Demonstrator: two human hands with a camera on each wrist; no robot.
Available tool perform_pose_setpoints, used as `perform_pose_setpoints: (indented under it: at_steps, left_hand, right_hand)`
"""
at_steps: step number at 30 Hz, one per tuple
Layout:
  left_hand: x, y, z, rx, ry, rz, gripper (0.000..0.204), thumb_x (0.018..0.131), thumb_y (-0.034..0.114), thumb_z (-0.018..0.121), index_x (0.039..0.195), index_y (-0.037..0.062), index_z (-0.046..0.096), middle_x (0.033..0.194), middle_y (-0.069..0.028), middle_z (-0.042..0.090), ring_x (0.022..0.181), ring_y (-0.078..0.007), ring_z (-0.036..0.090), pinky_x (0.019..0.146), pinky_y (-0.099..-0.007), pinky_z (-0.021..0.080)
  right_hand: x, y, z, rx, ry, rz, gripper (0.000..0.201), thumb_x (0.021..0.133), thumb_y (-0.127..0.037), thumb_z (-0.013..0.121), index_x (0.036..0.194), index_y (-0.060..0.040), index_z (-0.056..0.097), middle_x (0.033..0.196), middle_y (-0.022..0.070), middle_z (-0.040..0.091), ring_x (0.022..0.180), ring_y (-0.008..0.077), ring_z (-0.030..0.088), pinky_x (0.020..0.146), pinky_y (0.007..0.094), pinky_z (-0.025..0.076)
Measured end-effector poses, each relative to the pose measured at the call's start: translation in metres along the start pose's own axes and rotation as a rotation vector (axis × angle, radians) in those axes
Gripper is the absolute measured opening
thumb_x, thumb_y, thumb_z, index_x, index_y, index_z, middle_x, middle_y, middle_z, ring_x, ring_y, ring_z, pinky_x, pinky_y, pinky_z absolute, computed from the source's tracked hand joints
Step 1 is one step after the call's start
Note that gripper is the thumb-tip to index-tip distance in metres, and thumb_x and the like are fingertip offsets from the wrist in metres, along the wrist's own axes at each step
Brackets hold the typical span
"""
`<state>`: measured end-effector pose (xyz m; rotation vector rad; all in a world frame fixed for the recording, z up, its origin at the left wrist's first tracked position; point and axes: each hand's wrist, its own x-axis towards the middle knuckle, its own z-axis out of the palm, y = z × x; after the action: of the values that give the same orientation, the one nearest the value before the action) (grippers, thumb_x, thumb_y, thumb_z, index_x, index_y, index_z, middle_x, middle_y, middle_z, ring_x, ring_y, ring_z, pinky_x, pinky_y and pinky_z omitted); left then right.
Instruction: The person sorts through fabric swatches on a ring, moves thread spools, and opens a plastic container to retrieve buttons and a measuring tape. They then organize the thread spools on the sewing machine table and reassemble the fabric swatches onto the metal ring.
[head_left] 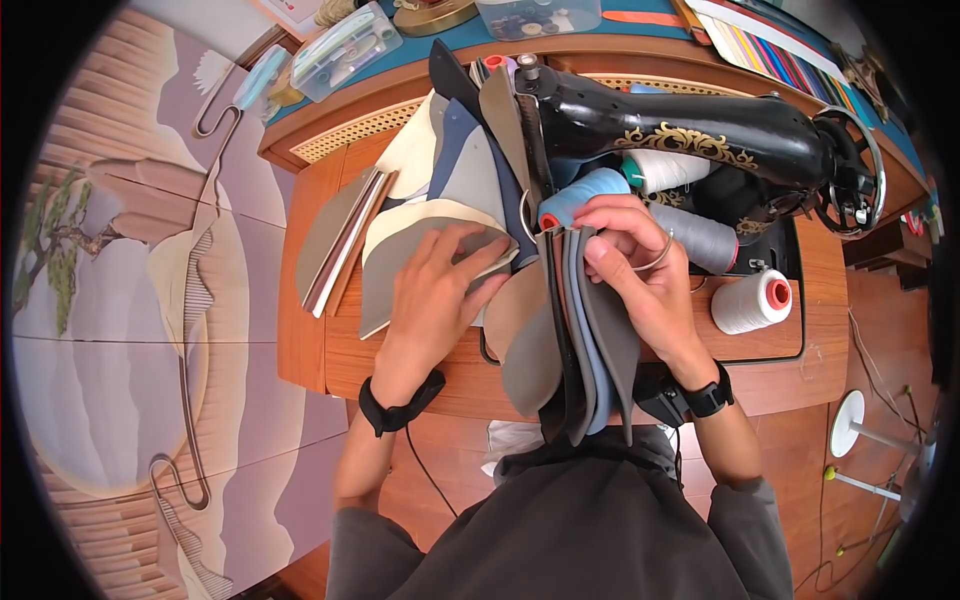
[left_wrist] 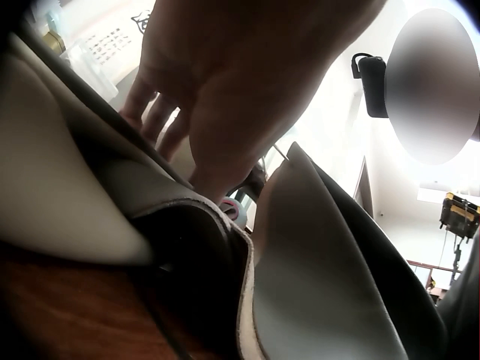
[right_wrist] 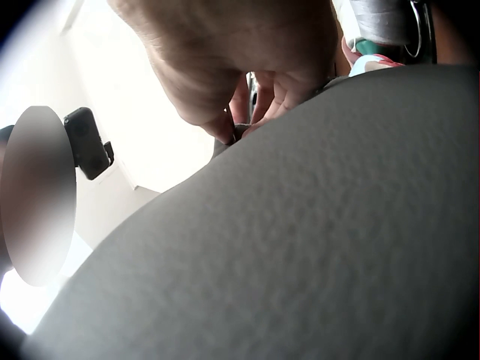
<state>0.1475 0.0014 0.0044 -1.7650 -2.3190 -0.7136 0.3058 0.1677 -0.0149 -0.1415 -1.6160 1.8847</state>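
A fan of leather swatches in grey, cream and navy lies spread on the wooden sewing table. My left hand (head_left: 432,300) rests over a grey-brown leather swatch (head_left: 395,252) in it, pinching its edge between thumb and fingers. With thumb and fingertips my right hand (head_left: 652,285) pinches the narrow top of a grey leather swatch (head_left: 612,325). Blue, black and brown swatches hang beside that one, their lower ends toward my body. A metal ring (head_left: 660,252) shows by the right fingers. Up close, the right wrist view shows the swatch's grained grey face (right_wrist: 300,225).
Behind the swatches stands a black sewing machine (head_left: 690,125) with gold ornament. Thread cones lie around it: a blue cone (head_left: 590,195), a grey cone (head_left: 700,238) and a white cone (head_left: 745,305). Plastic boxes (head_left: 345,50) sit on the back shelf. A patterned folding screen (head_left: 130,300) is at left.
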Motion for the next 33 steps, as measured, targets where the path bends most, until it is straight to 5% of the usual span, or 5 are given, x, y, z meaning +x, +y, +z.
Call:
perform_pose_setpoints:
  at_steps: [6, 9, 11, 14, 33]
  left_hand:
    - [-0.004, -0.01, 0.001, -0.022, 0.069, -0.041, 0.028, 0.087, 0.01, 0.07, 0.115, 0.009, 0.07, 0.096, -0.0062, 0.067, 0.082, -0.0271, 0.062, 0.071, -0.0354, 0.052]
    - [-0.005, -0.006, -0.01, -0.122, 0.26, -0.177, 0.027, 0.09, 0.007, 0.068, 0.117, 0.0045, 0.068, 0.093, -0.0056, 0.07, 0.077, -0.0207, 0.063, 0.07, -0.0309, 0.05]
    - [-0.007, -0.004, -0.02, -0.462, 0.362, -0.4, 0.023, 0.094, 0.005, 0.067, 0.116, -0.002, 0.067, 0.094, -0.0033, 0.069, 0.081, -0.0072, 0.062, 0.074, -0.0221, 0.048]
    - [-0.013, -0.006, -0.021, -0.688, 0.376, -0.477, 0.025, 0.096, 0.008, 0.066, 0.118, -0.004, 0.065, 0.096, -0.0023, 0.069, 0.085, -0.0063, 0.062, 0.076, -0.0215, 0.049]
    - [-0.016, 0.004, -0.01, -0.773, 0.348, -0.515, 0.017, 0.095, 0.008, 0.067, 0.108, -0.0024, 0.067, 0.086, -0.0021, 0.069, 0.077, -0.0057, 0.061, 0.072, -0.0212, 0.047]
  right_hand:
    - [0.0, -0.003, 0.001, -0.058, 0.018, -0.027, 0.02, 0.095, -0.005, 0.065, 0.114, -0.0028, 0.066, 0.117, 0.0073, 0.066, 0.077, 0.0033, 0.059, 0.072, 0.019, 0.047]
    - [0.0, -0.008, 0.005, 0.053, 0.011, 0.071, 0.02, 0.094, -0.005, 0.065, 0.114, -0.0026, 0.066, 0.103, 0.0049, 0.07, 0.078, 0.0043, 0.061, 0.073, 0.0198, 0.049]
    - [0.004, -0.008, 0.008, -0.025, -0.018, 0.116, 0.02, 0.093, -0.006, 0.067, 0.113, -0.0019, 0.065, 0.093, 0.003, 0.072, 0.078, 0.0051, 0.063, 0.073, 0.021, 0.05]
    - [0.01, -0.002, 0.013, -0.158, -0.051, 0.038, 0.022, 0.092, -0.008, 0.069, 0.113, -0.0013, 0.065, 0.095, 0.004, 0.072, 0.078, 0.0048, 0.062, 0.072, 0.0216, 0.051]
    - [0.024, 0.007, 0.028, -0.045, -0.121, 0.132, 0.033, 0.09, -0.012, 0.073, 0.084, -0.0086, 0.041, 0.085, 0.0047, 0.07, 0.067, 0.0044, 0.061, 0.057, 0.0203, 0.048]
